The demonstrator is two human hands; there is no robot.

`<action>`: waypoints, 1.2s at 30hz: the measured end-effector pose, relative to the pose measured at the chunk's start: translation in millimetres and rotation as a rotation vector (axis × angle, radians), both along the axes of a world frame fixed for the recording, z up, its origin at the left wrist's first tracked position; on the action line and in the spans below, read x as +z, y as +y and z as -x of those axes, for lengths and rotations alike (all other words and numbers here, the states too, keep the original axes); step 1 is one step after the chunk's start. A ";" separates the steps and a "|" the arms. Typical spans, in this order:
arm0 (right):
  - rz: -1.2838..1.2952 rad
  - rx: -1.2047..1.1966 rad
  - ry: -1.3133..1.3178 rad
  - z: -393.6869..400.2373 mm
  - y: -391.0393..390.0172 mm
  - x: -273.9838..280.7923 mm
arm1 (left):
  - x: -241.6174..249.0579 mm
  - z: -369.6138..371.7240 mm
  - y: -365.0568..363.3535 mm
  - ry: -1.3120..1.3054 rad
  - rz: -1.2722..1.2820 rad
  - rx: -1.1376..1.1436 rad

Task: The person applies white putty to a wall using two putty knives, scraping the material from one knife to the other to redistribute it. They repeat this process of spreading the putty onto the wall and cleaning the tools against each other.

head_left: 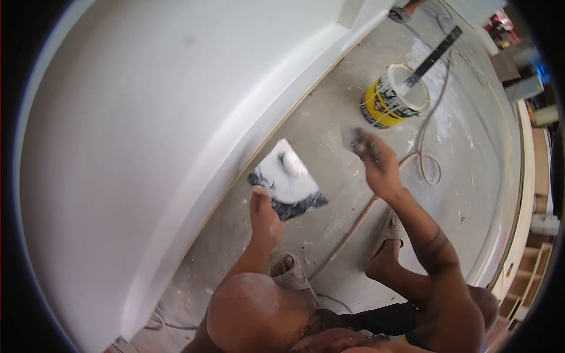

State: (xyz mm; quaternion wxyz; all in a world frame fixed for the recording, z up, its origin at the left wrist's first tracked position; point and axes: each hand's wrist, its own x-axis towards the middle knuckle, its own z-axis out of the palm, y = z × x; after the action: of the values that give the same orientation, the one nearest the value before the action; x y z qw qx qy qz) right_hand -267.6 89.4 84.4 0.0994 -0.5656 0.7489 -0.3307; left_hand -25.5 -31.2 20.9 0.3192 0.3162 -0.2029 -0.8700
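Note:
My left hand (266, 216) grips the near edge of a flat dark board (300, 206) whose top is coated with white paste. A rounded lump of white paste (293, 165) sits on the board. To the right of the board, my right hand (379, 162) is closed around a small dark-handled scraper (356, 142), held above the floor; its thin blade is blurred. Beyond my right hand stands a yellow and black bucket (381, 107) with white smears, and a long dark stick (434, 59) leans out of it.
A smooth white wall (147, 117) curves along the left. A hose (353, 229) runs over the stained grey floor (329, 117) and loops on the right. Another person's foot (400, 14) is at the top. Wooden shelving (529, 276) stands at the right edge.

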 end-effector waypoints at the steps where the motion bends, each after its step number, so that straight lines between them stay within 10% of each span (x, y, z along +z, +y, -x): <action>1: 0.079 -0.247 -0.497 -7.4 -9.5 11.1 | -7.4 1.3 0.9 0.025 0.077 0.010; 3: 0.270 -0.544 -1.230 -22.2 -29.1 37.3 | -8.5 6.5 0.9 0.047 0.168 0.029; 6: 0.257 -0.435 -1.621 -40.8 -30.5 63.5 | -7.0 8.5 -2.9 0.083 0.402 0.032; 11: 0.146 -0.311 -1.772 -77.4 -21.0 63.8 | 8.1 18.9 -12.0 -0.244 1.168 0.158; 20: 0.324 -0.362 -1.673 -86.7 -33.1 65.3 | 29.2 20.0 -23.3 -0.302 1.453 -0.004; 24: 0.531 -0.365 -1.176 -39.5 -56.5 74.3 | 22.7 4.0 -4.1 -0.406 1.268 -0.111; 30: 0.684 -0.325 0.561 113.1 -136.1 105.5 | 12.6 -13.1 39.7 -0.392 0.764 -0.284; 36: 0.636 -0.469 1.044 165.0 -182.5 155.2 | 20.6 -13.7 45.3 -0.369 0.601 -0.359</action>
State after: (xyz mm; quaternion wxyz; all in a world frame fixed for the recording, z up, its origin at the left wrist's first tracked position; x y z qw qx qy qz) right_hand -432.5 -93.1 239.6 -0.5241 -0.4753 0.6680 -0.2309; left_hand -11.8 14.1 41.5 0.1983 0.3191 -0.5547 -0.7424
